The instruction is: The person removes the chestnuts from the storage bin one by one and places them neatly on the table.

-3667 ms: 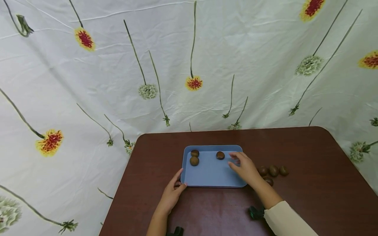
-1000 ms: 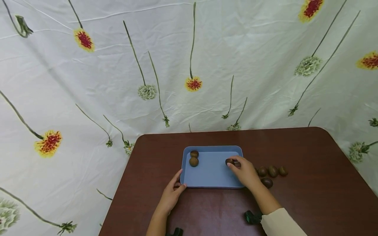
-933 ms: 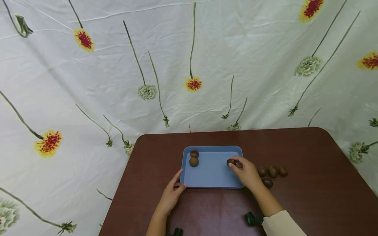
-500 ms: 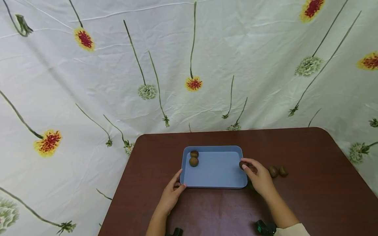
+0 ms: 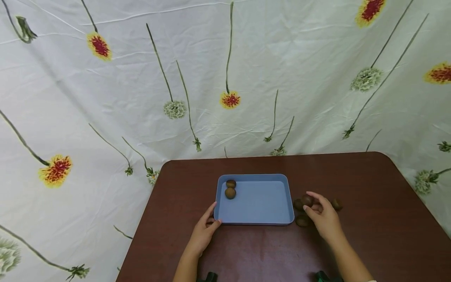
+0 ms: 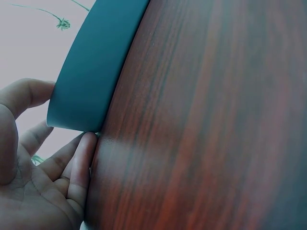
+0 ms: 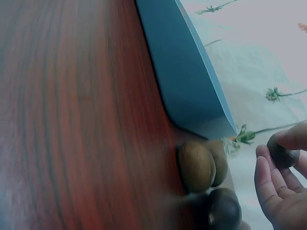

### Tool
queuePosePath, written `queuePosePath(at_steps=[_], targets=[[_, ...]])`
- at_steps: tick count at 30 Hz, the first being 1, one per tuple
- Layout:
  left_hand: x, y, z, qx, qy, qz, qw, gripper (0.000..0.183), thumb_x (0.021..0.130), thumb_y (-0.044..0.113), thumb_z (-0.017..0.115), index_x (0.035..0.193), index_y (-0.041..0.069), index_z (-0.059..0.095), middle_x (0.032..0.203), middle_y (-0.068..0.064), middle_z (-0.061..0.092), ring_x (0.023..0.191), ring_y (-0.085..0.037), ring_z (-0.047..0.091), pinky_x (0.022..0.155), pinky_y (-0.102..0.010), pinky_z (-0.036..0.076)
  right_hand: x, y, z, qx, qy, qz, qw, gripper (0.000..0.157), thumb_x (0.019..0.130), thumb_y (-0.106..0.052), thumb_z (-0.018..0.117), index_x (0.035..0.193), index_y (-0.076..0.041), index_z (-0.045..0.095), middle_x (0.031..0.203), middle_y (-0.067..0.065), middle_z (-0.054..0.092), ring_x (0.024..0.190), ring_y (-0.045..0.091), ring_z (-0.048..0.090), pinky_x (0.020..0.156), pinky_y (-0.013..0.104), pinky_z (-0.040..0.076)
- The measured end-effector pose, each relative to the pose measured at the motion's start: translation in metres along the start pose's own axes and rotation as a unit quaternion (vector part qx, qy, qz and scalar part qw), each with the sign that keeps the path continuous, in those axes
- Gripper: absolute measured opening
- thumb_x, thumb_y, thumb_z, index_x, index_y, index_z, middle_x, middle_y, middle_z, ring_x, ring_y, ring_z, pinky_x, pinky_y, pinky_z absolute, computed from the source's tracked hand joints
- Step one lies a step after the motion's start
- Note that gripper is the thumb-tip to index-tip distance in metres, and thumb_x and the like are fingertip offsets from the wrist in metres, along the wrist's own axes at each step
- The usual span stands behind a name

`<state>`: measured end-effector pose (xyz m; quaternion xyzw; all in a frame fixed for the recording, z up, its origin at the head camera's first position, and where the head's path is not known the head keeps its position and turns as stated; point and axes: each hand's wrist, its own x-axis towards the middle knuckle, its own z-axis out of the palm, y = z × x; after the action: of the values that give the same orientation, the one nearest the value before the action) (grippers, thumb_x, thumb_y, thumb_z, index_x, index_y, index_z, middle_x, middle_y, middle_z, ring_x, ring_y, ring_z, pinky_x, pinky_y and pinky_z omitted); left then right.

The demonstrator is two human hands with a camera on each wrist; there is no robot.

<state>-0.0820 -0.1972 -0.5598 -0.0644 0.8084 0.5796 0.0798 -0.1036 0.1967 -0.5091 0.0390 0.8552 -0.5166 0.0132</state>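
Note:
In the head view my left hand (image 5: 203, 235) holds the near left corner of a light blue tray (image 5: 260, 205), its thumb at the front edge and fingers along the left side. The left wrist view shows those fingers against the tray's wall (image 6: 93, 67). My right hand (image 5: 327, 221) pinches a dark brown chestnut (image 5: 307, 200) between thumb and fingertips, just right of the tray. Inside the tray, two chestnuts (image 5: 230, 193) sit together near its left side. Other chestnuts (image 5: 302, 221) lie on the table around the right hand, partly hidden by it.
The dark wooden table (image 5: 253, 250) reaches back to a white flower-print cloth (image 5: 211, 70). One chestnut (image 5: 337, 204) lies beyond the right hand. Several stand close by the tray's right corner, as the right wrist view shows with a lighter brown chestnut (image 7: 195, 166).
My right hand has taken the right-hand chestnut from the tray and carried it right, over the rim to the group on the table. The left hand stays at the tray corner.

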Motion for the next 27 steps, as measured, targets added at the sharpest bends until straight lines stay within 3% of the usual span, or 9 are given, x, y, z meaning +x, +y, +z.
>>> queuePosePath(at_steps=[2, 5, 10, 16, 21, 27], targets=[[0.000, 0.000, 0.000, 0.000, 0.000, -0.001, 1.0000, 0.066, 0.098, 0.031, 0.068, 0.156, 0.039, 0.037, 0.139, -0.012, 0.053, 0.098, -0.020, 0.052, 0.078, -0.031, 0.044, -0.003, 0.001, -0.004, -0.009, 0.000, 0.009, 1.000, 0.053, 0.100, -0.028, 0.065, 0.149, -0.014, 0.049, 0.136, 0.014, 0.050, 0.094, -0.009, 0.055, 0.076, 0.018, 0.050], [-0.001, 0.000, -0.001, 0.002, 0.000, 0.001, 1.0000, 0.066, 0.098, 0.031, 0.067, 0.156, 0.039, 0.037, 0.140, -0.012, 0.052, 0.100, -0.020, 0.053, 0.078, -0.032, 0.044, -0.008, 0.004, -0.012, -0.022, -0.007, 0.032, 0.999, 0.057, 0.101, -0.036, 0.063, 0.151, -0.015, 0.046, 0.135, 0.014, 0.054, 0.096, -0.005, 0.055, 0.077, 0.021, 0.049], [-0.001, -0.001, -0.001, 0.002, -0.001, 0.005, 1.0000, 0.065, 0.099, 0.030, 0.067, 0.156, 0.037, 0.037, 0.149, -0.011, 0.047, 0.101, -0.020, 0.053, 0.079, -0.032, 0.045, -0.016, 0.014, -0.024, -0.031, -0.020, 0.066, 0.997, 0.068, 0.100, -0.047, 0.060, 0.155, -0.012, 0.039, 0.127, 0.018, 0.065, 0.105, 0.017, 0.063, 0.083, 0.028, 0.050], [-0.001, -0.001, 0.001, -0.001, -0.005, 0.003, 1.0000, 0.066, 0.099, 0.030, 0.067, 0.157, 0.036, 0.036, 0.148, -0.011, 0.046, 0.095, -0.020, 0.052, 0.076, -0.030, 0.044, -0.026, 0.035, -0.035, -0.040, -0.022, 0.102, 0.994, 0.077, 0.099, -0.053, 0.058, 0.157, -0.009, 0.033, 0.145, 0.030, 0.049, 0.127, 0.043, 0.057, 0.096, 0.050, 0.053], [-0.001, 0.000, 0.001, 0.002, -0.003, 0.002, 1.0000, 0.066, 0.099, 0.029, 0.066, 0.157, 0.037, 0.036, 0.144, -0.011, 0.049, 0.094, -0.020, 0.051, 0.076, -0.030, 0.044, -0.031, 0.048, -0.042, -0.062, -0.015, 0.122, 0.990, 0.078, 0.100, -0.054, 0.056, 0.157, -0.006, 0.032, 0.147, 0.033, 0.046, 0.130, 0.047, 0.053, 0.095, 0.052, 0.053], [-0.001, 0.000, 0.000, 0.008, 0.001, 0.003, 1.0000, 0.066, 0.099, 0.029, 0.066, 0.157, 0.037, 0.036, 0.152, -0.011, 0.044, 0.098, -0.021, 0.052, 0.079, -0.033, 0.044, -0.030, 0.057, -0.044, -0.088, 0.000, 0.113, 0.990, 0.075, 0.100, -0.052, 0.057, 0.153, -0.003, 0.036, 0.143, 0.031, 0.051, 0.126, 0.044, 0.055, 0.091, 0.050, 0.053]])
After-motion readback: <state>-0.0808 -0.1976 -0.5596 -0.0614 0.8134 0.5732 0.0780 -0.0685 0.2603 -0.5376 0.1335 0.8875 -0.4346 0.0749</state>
